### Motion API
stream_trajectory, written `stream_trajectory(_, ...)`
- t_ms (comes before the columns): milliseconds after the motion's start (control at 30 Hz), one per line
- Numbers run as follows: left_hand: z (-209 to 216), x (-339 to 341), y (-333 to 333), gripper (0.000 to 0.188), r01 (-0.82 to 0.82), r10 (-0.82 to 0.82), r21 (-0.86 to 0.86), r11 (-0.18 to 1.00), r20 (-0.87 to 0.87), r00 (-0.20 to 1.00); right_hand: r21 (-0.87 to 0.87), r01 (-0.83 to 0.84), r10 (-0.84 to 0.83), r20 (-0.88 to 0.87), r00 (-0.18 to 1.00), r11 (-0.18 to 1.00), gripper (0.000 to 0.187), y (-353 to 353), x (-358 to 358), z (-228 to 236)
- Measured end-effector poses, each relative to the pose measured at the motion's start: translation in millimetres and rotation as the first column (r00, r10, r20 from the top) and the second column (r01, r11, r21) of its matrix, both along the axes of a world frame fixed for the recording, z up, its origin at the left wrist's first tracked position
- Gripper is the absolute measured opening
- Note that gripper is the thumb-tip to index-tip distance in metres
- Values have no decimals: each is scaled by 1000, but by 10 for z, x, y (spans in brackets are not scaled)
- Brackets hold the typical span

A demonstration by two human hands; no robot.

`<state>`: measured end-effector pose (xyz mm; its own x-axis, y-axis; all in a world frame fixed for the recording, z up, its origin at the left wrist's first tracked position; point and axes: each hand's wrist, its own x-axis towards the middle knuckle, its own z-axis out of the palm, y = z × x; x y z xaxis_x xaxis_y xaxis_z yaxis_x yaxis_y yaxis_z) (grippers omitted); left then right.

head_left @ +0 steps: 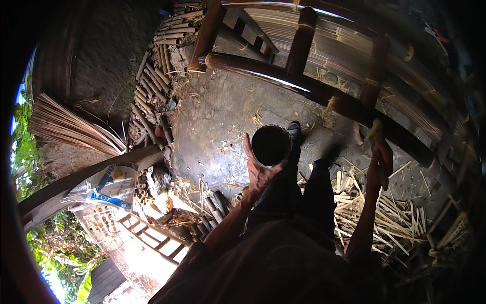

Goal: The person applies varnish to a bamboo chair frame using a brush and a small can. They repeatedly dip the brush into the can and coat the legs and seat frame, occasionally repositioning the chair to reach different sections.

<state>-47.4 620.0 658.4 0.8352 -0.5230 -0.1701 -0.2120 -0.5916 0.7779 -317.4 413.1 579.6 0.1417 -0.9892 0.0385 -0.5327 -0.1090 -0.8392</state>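
My left hand (pixel 258 172) is wrapped round a round, open-topped can (pixel 272 146), held in front of my legs. Its inside looks dark, and I cannot make out what it contains. At the right, my right hand (pixel 383 156) grips a yellowish wad (pixel 376 130), like a sponge or cloth. The wad is at the lower rail of a dark, glossy bamboo frame (pixel 283 77), touching it or very close. Uprights join this rail to a second one farther off.
Thin split strips (pixel 400 223) lie heaped on the floor at my right. Cut bamboo poles (pixel 152 83) are stacked at the left, by a fanned bundle of slats (pixel 76 126). A white and blue sack (pixel 114 185) and a small ladder-like frame (pixel 152 237) sit at the lower left.
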Motion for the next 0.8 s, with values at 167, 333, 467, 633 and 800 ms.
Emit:
stream_trajectory(167,139,-437,-239,122,198,-196,-2,980,102,975,-133,227,-221,58,974,965,27,-586,-1575,-150)
stream_trajectory(333,103,-765,-370,130,188,-186,-201,961,29,982,-310,478,-275,518,810,822,32,-857,-2604,-924)
stream_trajectory(467,-183,-785,-244,124,230,-199,-148,962,201,959,-221,206,-210,8,978,953,22,-449,-940,-256)
stream_trajectory(633,53,-904,-430,120,270,-231,-174,947,217,949,-32,162,-161,31,986,986,25,-616,-1761,50)
stream_trajectory(800,148,-965,-469,120,284,-253,-112,952,235,939,-435,584,-650,-3,760,685,26,-840,-3135,-716)
